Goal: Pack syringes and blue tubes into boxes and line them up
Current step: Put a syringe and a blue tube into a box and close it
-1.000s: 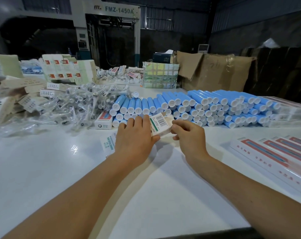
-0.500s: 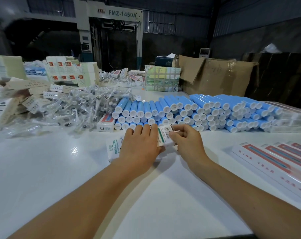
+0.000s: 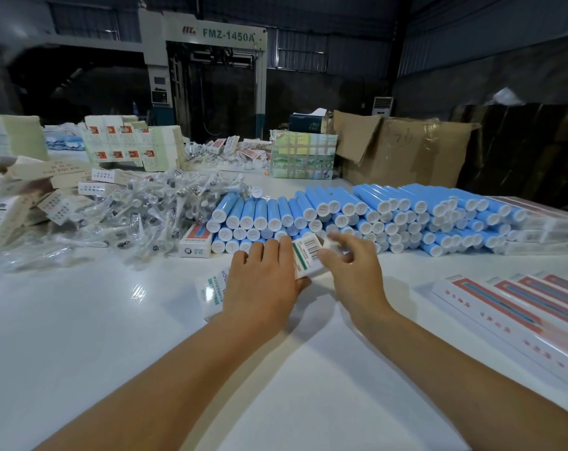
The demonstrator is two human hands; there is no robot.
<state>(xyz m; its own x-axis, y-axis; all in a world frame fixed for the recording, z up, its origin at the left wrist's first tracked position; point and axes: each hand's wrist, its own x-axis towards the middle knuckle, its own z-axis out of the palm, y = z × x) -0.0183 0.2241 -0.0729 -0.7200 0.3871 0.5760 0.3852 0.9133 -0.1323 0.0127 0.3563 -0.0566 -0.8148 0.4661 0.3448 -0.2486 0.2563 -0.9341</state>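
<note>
At the top centre of the frame stands a grey machine (image 3: 208,70) lettered "FMZ-1450A". Right of centre, an open brown cardboard carton (image 3: 403,154) sits at the far edge of the white table (image 3: 81,336). Just left of it is a pale checked box (image 3: 304,156), with a dark tissue box (image 3: 307,122) behind it. A white standing air conditioner (image 3: 383,106) shows against the dark wall at upper right.

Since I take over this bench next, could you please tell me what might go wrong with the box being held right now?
The left hand grips the box directly in front of the stacked blue tubes; a nudge could probably roll them. The right hand looks blurred at the box end, so a flap may be left untucked.
</note>
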